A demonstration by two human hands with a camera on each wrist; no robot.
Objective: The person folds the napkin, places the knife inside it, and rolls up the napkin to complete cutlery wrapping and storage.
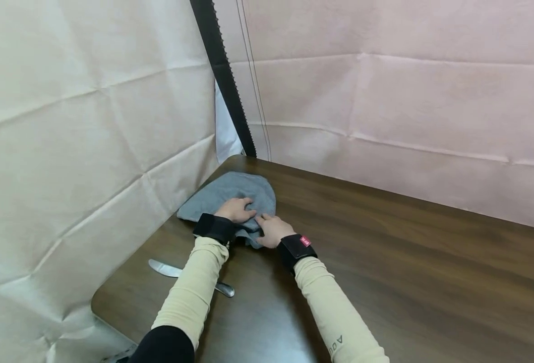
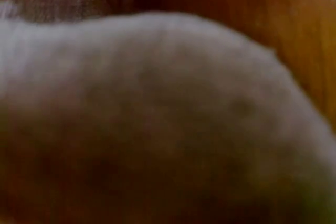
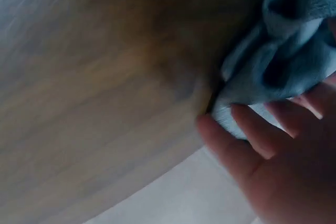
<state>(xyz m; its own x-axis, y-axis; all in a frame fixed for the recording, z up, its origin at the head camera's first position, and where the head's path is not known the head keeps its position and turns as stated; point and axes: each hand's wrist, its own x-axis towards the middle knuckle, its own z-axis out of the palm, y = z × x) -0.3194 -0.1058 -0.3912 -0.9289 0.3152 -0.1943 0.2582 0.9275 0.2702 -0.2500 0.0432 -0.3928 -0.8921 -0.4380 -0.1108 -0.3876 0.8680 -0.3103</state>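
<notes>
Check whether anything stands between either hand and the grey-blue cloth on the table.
Nothing visible does: the left hand and right hand both touch the cloth. The knife, partly hidden by the left sleeve, lies apart from the cloth.

Cloth: woven fabric, matt, wrinkled.
Tabletop: wood-grained, smooth, partly glossy.
Knife: smooth, shiny metal.
Wall sheeting: matt, creased.
Sleeves: matt fabric, rumpled.

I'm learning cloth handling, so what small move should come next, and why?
Probably use the right grip to ease the near edge of the cloth toward the person: the right wrist view shows folds bunched beside that grip, while the far part looks flatter.
</notes>
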